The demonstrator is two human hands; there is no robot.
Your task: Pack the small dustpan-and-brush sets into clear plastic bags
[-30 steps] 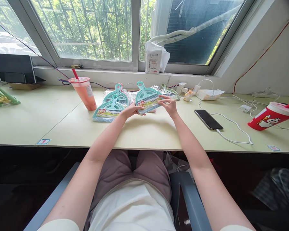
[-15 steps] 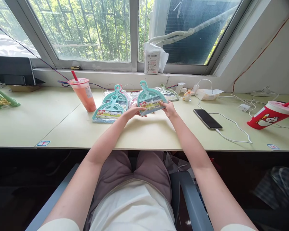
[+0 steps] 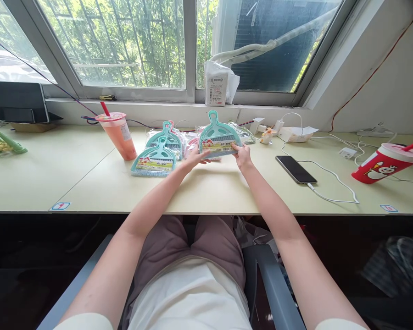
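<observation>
A wrapped teal dustpan-and-brush set point(image 3: 218, 133) is held up over the desk, its handle loop pointing up and its printed label facing me. My right hand point(image 3: 242, 155) grips its lower right corner, thumb on the front. My left hand point(image 3: 195, 158) is closed on its lower left corner. To the left, a second teal dustpan-and-brush set point(image 3: 156, 160) lies on the desk, overlapping another teal set point(image 3: 172, 137) behind it. Pink wrapped pieces show partly behind the held set, as does a green-rimmed wrapped set point(image 3: 244, 134).
A tilted cup of pink drink point(image 3: 119, 137) stands left of the sets. On the right are a phone point(image 3: 296, 169) on a white cable, a paper tray point(image 3: 298, 134), a small figurine point(image 3: 266, 136) and a red cup point(image 3: 387, 165). A tablet point(image 3: 19, 103) stands far left.
The held dustpan-and-brush set has shifted slightly to the right and up, and stands more upright. Both hands still hold it.
</observation>
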